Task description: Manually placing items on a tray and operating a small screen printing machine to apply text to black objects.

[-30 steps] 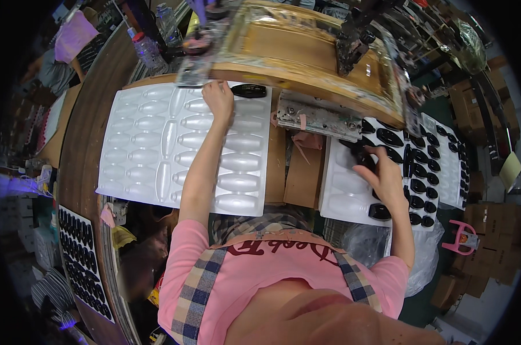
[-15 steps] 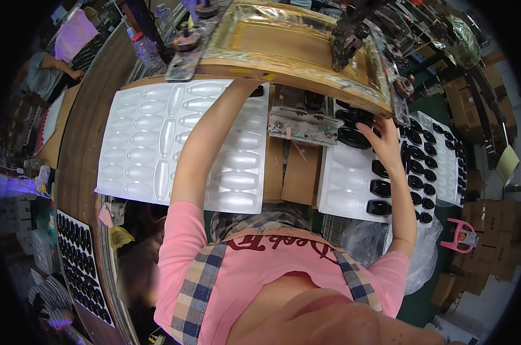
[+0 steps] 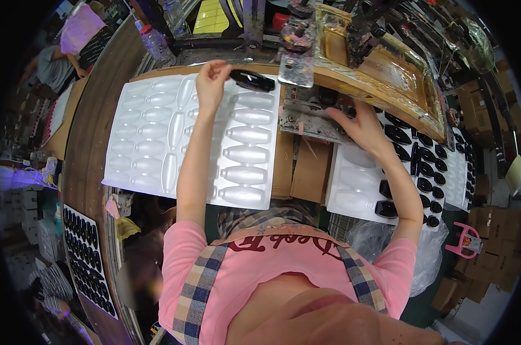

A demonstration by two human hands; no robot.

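My left hand (image 3: 213, 83) is beside the left end of a glossy black bottle (image 3: 253, 80), its fingers loosely curled. That bottle lies in the far-right slot of a white moulded tray (image 3: 148, 138), whose other slots hold nothing. Further right, my right hand (image 3: 361, 127) reaches under the edge of a wooden screen-printing frame (image 3: 381, 95). Its thumb stretches over a metal fixture (image 3: 309, 118), and its fingers, partly hidden by the frame, are around a dark bottle (image 3: 344, 103).
More black bottles (image 3: 426, 155) fill part of a second white tray (image 3: 355, 181) on the right. A clear bottle with a red cap (image 3: 156, 46) stands at the far left. Cardboard boxes (image 3: 487, 247) and a pink stool (image 3: 464, 240) are on the right. Another person (image 3: 53, 66) works at the far left.
The screen frame has shifted right and now uncovers my left hand, which has drawn left from the bottle in the tray. My right hand has moved left from the second tray to the fixture.
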